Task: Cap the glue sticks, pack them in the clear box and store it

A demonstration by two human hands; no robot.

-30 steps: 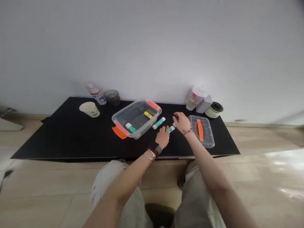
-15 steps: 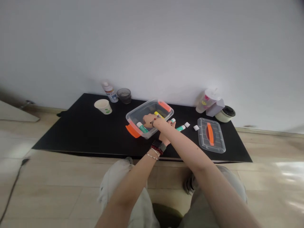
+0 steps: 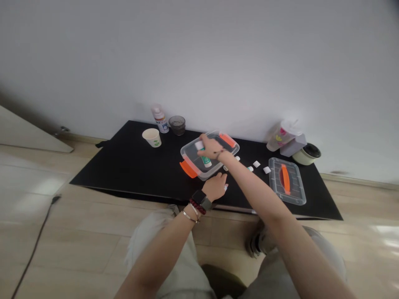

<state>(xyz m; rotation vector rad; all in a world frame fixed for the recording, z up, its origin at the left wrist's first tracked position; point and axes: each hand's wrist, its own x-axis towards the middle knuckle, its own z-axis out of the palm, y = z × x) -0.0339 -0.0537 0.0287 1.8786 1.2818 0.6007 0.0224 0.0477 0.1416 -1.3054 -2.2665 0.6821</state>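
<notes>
My right hand (image 3: 211,148) is over the clear plastic box (image 3: 187,150) with orange latches, its thumb and fingers closed around the white end of a green-and-white glue stick (image 3: 206,160). The stick tilts down inside the box. In front of the box, my left hand (image 3: 215,187) is curled low over the table edge. A small white piece (image 3: 226,187) shows at its fingertips, its kind unclear. Right of the box, two white square pieces (image 3: 256,164) lie on the table, with a glue stick end (image 3: 250,169) partly hidden by my right forearm.
The clear lid (image 3: 296,182) with an orange handle lies at the right of the black table (image 3: 124,174). Behind it stand a lidded plastic cup (image 3: 279,137) and a black-lidded container (image 3: 307,154). A paper cup (image 3: 152,138), spray bottle (image 3: 161,120) and dark glass (image 3: 177,125) stand at left.
My right hand has lifted slightly with the glue stick between its fingers. My left hand has drawn back toward the table's front edge. The view has shifted a little left.
</notes>
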